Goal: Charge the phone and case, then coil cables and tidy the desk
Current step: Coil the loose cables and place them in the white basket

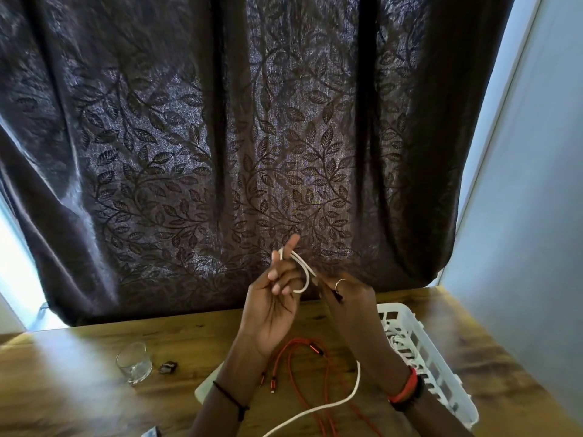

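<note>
- Left hand (pixel 271 305) raised above the desk (pixel 79 383), palm toward the camera, index finger pointing up, other fingers half curled.
- White cable (pixel 304 272) loops over the left index finger; the fingers are not clamped on it, the loop just hangs round the finger.
- Right hand (pixel 348 298) held just beside the left, back of hand to the camera, ring on one finger. Fingertips pinched together on the white cable where the loop comes down.
- The cable's free run drops behind the right forearm and reappears low, curving across the desk to the bottom edge of view.
- White slatted basket (pixel 441 376) sits on the desk at right, partly behind the right forearm. Something white lies inside; cannot tell what.
- Red cable (pixel 293 373) lies loose on the desk under the hands, uncoiled, metallic red connectors at its ends.
- Empty clear glass (pixel 134 362) stands on the desk at left, a small dark object (pixel 167 367) just beside it.
- Dark leaf-patterned curtain (pixel 220 137) hangs behind the desk.
</note>
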Tool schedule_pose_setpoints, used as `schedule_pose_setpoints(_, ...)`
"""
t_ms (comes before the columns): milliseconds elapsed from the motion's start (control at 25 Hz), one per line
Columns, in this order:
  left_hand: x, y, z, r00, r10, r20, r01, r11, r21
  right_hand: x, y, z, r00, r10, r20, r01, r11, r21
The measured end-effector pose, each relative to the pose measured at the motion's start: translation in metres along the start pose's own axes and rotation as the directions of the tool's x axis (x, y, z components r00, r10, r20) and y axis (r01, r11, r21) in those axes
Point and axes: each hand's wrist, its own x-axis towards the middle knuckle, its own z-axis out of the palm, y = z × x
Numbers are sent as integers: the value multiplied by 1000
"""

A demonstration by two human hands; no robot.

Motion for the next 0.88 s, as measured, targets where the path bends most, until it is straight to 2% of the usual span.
schedule_pose_setpoints(160,13,-1,4,982,122,-142,-113,991,66,-9,0,3,998,-2,56,12,985,-171)
schedule_pose_setpoints(240,19,-2,11,953,191,-233,-136,963,235,-11,-4,1,993,-13,120,42,969,-242)
schedule_pose_setpoints(280,22,-4,15,939,239,-246,-132,914,384,-11,-8,-1,987,0,162,44,963,-267)
schedule_pose_setpoints(320,24,-5,20,927,299,-225,-124,813,569,-11,-12,-3,983,15,185,42,952,-303)
schedule_pose_setpoints(400,28,-12,27,907,409,-96,-117,464,878,-8,-13,-6,968,61,243,28,938,-345)
schedule_pose_setpoints(440,30,-17,29,898,441,-8,-130,281,951,-3,-16,-9,954,96,283,7,939,-343)
schedule_pose_setpoints(520,32,-21,29,869,474,142,-147,-26,989,2,-21,-13,917,169,360,-64,956,-285)
schedule_pose_setpoints(600,30,-17,26,871,428,242,-103,-323,941,6,-24,-18,909,198,366,-117,966,-232)
schedule_pose_setpoints(640,29,-11,24,885,385,261,-78,-431,899,6,-26,-22,910,220,351,-159,968,-195)
schedule_pose_setpoints(760,23,9,20,925,289,247,-18,-615,788,11,-26,-36,893,281,353,-291,956,-25)
schedule_pose_setpoints(840,19,21,23,952,224,207,-22,-627,779,17,-24,-43,908,262,328,-279,960,6)
schedule_pose_setpoints(880,17,24,26,966,189,175,-35,-576,816,20,-23,-45,924,238,299,-255,967,21)
